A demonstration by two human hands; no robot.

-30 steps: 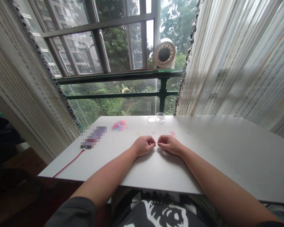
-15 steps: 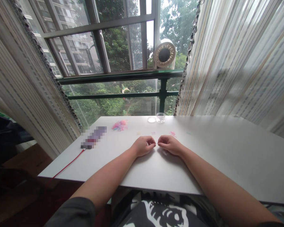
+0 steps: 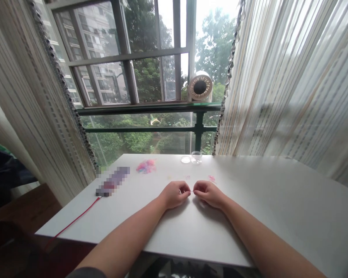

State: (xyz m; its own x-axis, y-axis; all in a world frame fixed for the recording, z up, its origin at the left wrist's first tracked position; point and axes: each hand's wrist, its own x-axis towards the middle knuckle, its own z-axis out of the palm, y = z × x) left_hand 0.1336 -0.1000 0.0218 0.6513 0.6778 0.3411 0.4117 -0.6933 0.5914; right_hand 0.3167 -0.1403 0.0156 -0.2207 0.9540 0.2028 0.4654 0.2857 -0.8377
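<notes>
Close together over the white table (image 3: 168, 235), my left hand (image 3: 174, 194) and my right hand (image 3: 210, 194) face each other with thumbs and fingertips pinched. A thin, pale, thread-like piece (image 3: 191, 191) spans the small gap between them; its kind is too small to make out. Just beyond my fingers lie little groups of tiny pieces: pink ones (image 3: 211, 178) past the right hand, faint pinkish ones (image 3: 187, 177) in the middle and pale yellow ones (image 3: 169, 178) past the left hand.
A loose pile of pink, blue and orange bits (image 3: 146, 166) lies back left. Near the far edge stand a clear round container (image 3: 196, 158) and a clear lid (image 3: 186, 160). A pixelated object (image 3: 113, 181) with a red cable (image 3: 75, 221) is at left. A white fan (image 3: 200, 87) stands by the window.
The view has tilted up, so the table and hands appear lower. Both hands keep their pinch close together, with the pale piece still between them.
</notes>
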